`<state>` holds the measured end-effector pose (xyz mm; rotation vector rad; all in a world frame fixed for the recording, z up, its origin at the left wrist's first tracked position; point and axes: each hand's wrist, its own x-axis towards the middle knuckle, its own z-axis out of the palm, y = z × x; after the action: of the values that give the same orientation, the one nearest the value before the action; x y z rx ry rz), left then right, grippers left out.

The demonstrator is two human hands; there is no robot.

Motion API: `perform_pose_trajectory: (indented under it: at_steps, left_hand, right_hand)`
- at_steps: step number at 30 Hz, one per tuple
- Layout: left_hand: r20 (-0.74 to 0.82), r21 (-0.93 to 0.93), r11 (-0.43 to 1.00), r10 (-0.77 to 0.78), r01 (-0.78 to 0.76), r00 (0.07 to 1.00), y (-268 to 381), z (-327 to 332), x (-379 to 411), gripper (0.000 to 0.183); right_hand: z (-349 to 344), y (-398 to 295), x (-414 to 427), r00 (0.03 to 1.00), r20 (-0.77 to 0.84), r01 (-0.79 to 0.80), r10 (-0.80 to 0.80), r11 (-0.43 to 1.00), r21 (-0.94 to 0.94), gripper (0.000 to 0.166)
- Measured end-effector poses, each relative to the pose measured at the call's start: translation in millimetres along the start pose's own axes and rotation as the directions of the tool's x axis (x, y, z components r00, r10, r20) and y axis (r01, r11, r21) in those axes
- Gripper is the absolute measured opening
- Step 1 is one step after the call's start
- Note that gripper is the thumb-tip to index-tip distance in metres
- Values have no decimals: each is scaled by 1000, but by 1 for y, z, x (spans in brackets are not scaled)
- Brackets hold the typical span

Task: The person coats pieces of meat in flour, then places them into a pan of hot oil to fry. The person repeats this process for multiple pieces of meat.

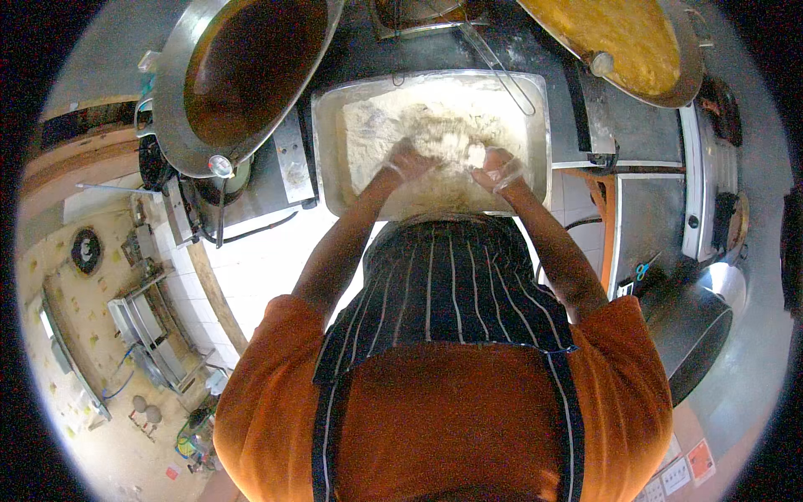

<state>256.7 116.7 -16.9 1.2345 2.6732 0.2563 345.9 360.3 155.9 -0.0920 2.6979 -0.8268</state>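
Observation:
Both my hands, in thin clear gloves, are inside a rectangular metal tray (326, 182) of white flour (370, 128). My left hand (414, 162) is palm-down over the flour, blurred by motion; whether its fingers hold anything cannot be made out. A pale flour-coated lump (477, 155) sits at the fingers of my right hand (500, 169), which appears to grip it. Between the hands, a smear of flour and pale pieces (448, 135) is blurred. The wire handle (499, 69) of a strainer hangs over the tray's far right part.
A large pan of dark liquid (251, 69), with a dial thermometer (221, 165) at its rim, stands at left. Another pan of bubbling yellow oil (627, 37) is at upper right, with a round gauge (601, 63). Blue-handled scissors (641, 271) lie on the right-hand counter.

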Motion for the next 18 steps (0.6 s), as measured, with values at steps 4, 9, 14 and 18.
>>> perform_pose_trajectory:
  at_steps: [4, 9, 14, 18]
  left_hand:
    - [434, -339, 901, -105, 270, 895, 14, -125, 33, 50]
    - [284, -501, 833, -99, 235, 954, -28, -169, 37, 54]
    - [315, -947, -108, -154, 301, 937, -39, -118, 34, 61]
    - [398, -845, 338, -120, 415, 909, -1, -110, 31, 49]
  right_hand:
    - [7, 28, 22, 991, 26, 135, -134, 990, -39, 73]
    - [-22, 66, 66, 977, -117, -187, 176, 978, -91, 101]
    - [10, 62, 88, 967, -240, 142, -89, 967, 212, 109]
    - [46, 25, 77, 964, -241, 154, -113, 976, 157, 108]
